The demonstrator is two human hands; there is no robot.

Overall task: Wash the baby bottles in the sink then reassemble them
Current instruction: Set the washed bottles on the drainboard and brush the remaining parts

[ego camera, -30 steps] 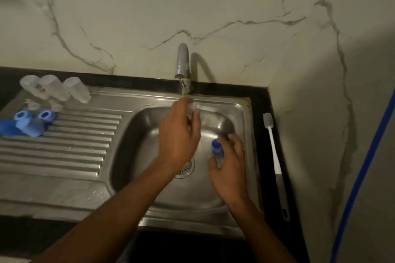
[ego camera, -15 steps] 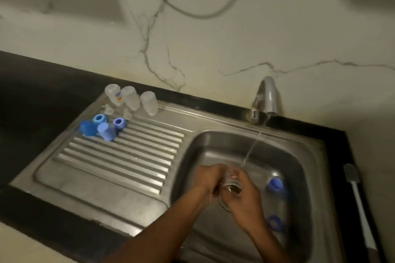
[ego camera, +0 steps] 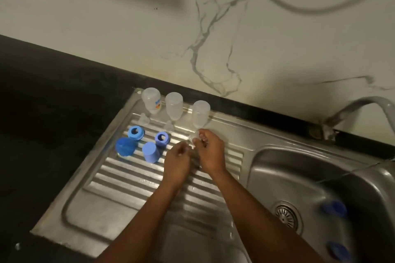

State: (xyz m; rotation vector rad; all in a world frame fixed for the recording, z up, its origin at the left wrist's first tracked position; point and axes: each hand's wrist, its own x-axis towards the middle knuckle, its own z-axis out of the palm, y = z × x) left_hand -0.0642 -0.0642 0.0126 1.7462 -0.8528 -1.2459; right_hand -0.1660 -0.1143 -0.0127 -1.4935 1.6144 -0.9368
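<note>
The right hand (ego camera: 210,151) pinches a small clear teat (ego camera: 194,139) at its fingertips, just below the rightmost of three upturned bottles (ego camera: 174,105) at mid-frame. The left hand (ego camera: 177,162) curls beside it; whether it grips, I cannot tell. Left of the hands on the drainboard (ego camera: 128,188) sit blue rings (ego camera: 135,132) and caps (ego camera: 150,155), seemingly washed. Two blue pieces (ego camera: 334,209) lie in the sink (ego camera: 277,156), lower right, likely unwashed; all reassembly remains
</note>
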